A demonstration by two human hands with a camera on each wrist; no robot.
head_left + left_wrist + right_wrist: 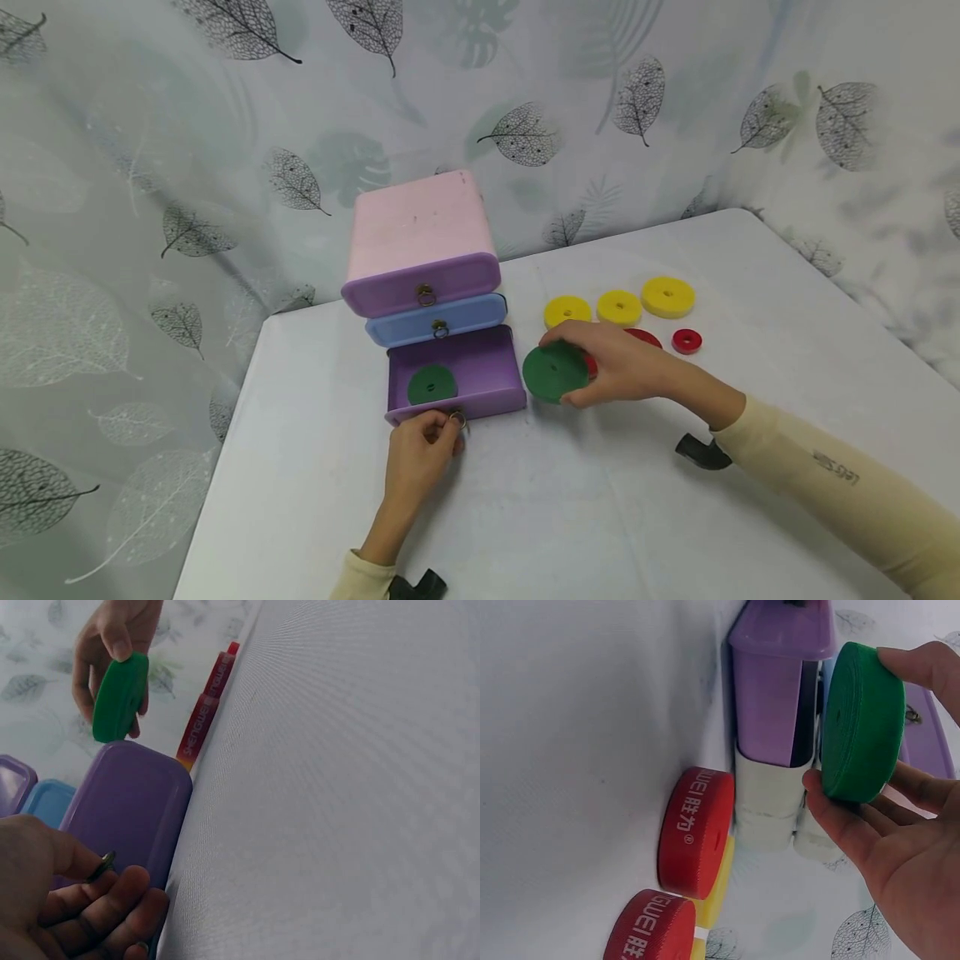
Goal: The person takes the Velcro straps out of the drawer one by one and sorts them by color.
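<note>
A small chest (420, 221) stands on the table with its bottom purple drawer (491, 358) pulled out. The left hand (418, 458) pinches the ring pull (457, 419) on that drawer's front, also seen in the left wrist view. Just right of the drawer, the right hand (626, 360) grips a green tape roll (866, 724) by its edges, thumb on one side and fingers on the other. The roll is held tilted, its flat face toward the head camera. Another green tape roll (420, 385) lies flat inside the drawer, toward its left.
Yellow rolls (667, 297) sit in a row behind the right hand. Red rolls (694, 832) lie nearer, partly hidden by that hand in the head view; a small red one (686, 341) is at the right. The blue middle drawer (480, 312) is pushed in farther. Leaf-patterned cloth hangs behind.
</note>
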